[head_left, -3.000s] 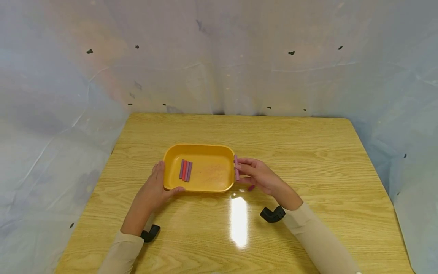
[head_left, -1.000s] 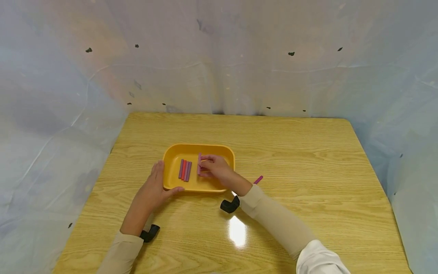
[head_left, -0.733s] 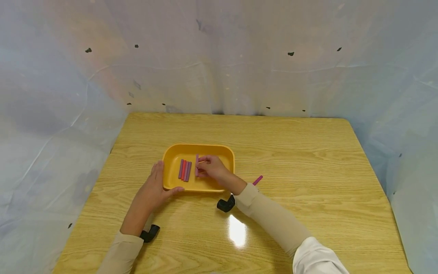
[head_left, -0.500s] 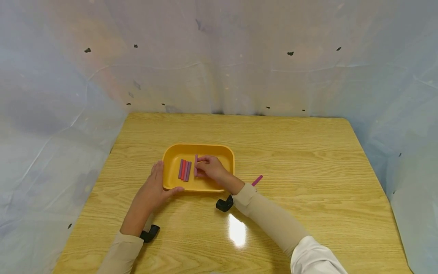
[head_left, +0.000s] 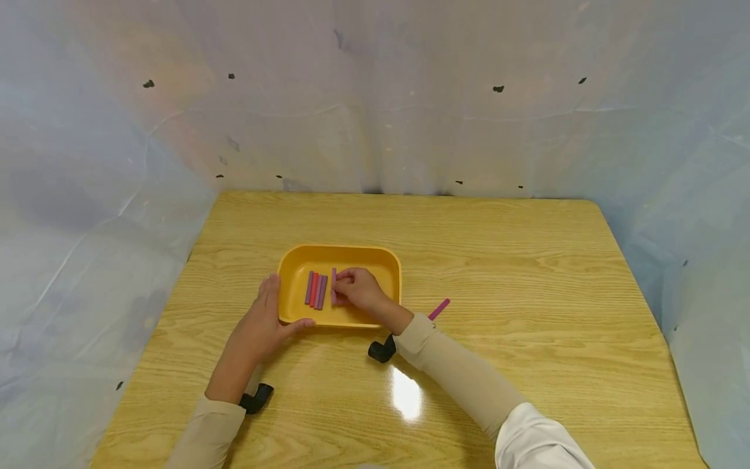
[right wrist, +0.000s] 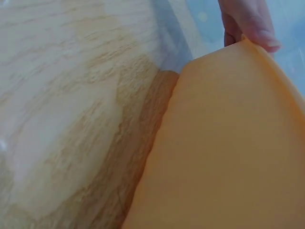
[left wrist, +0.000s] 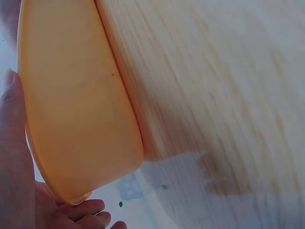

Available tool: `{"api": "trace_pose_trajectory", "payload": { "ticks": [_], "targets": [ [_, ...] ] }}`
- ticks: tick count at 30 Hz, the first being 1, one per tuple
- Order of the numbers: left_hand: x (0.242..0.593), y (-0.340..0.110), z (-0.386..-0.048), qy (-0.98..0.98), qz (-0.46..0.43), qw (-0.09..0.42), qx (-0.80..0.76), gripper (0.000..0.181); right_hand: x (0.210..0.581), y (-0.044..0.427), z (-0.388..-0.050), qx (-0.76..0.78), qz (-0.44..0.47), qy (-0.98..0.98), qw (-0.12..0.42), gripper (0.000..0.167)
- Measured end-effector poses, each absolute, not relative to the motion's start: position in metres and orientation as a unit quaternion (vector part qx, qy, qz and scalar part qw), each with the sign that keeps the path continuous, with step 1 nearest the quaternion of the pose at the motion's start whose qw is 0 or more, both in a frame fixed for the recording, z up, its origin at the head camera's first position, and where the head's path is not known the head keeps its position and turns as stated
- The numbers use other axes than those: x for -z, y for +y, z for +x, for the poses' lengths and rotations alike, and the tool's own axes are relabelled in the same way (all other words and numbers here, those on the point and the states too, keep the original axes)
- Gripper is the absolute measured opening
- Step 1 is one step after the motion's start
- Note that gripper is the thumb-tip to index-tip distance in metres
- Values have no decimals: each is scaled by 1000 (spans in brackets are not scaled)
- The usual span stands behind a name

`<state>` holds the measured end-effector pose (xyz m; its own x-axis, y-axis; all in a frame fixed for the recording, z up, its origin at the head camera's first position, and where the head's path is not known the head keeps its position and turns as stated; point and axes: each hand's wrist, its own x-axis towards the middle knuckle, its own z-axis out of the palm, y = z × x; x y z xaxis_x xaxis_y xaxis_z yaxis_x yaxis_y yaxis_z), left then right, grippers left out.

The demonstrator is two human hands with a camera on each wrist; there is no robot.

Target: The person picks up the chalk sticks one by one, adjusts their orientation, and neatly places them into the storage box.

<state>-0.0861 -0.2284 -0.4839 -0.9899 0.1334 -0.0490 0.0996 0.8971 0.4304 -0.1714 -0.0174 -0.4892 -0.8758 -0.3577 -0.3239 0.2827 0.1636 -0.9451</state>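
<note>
In the head view a yellow plastic tray [head_left: 351, 251] lies on the wooden table. My left hand [head_left: 260, 322] grips its left end, thumb along the near rim and fingers at the end wall; the left wrist view shows these fingers [left wrist: 88, 210] around the tray's corner. My right hand [head_left: 362, 290] reaches inside the tray and pinches a slim light-purple stick [head_left: 334, 277] upright in the picture. Just left of it several purple and red sticks [head_left: 316, 290] lie side by side on the tray floor. The right wrist view shows mostly the tray's outer wall [right wrist: 228, 133].
A magenta stick [head_left: 439, 309] lies on the table right of the tray, partly hidden by the right sleeve. Black curved wrist pieces [head_left: 382, 350] sit by both wrists. Pale sheeting [head_left: 375, 98] surrounds the table [head_left: 527, 260] at the back and sides.
My right hand has carried the light-purple stick from the tray's right rim leftward into the tray, lately slowing and dropping slightly beside the row. My left hand has stayed at the tray's left end.
</note>
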Motion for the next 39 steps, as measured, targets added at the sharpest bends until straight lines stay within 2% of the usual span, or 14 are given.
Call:
{"api": "trace_pose_trajectory", "payload": {
  "ticks": [20, 39],
  "targets": [
    [485, -230, -88, 974, 58, 43, -216, 120, 490, -22, -172, 601, -25, 757, 257, 19],
    [487, -231, -90, 973, 58, 46, -218, 121, 491, -27, -172, 566, -19, 789, 236, 16]
  ]
}}
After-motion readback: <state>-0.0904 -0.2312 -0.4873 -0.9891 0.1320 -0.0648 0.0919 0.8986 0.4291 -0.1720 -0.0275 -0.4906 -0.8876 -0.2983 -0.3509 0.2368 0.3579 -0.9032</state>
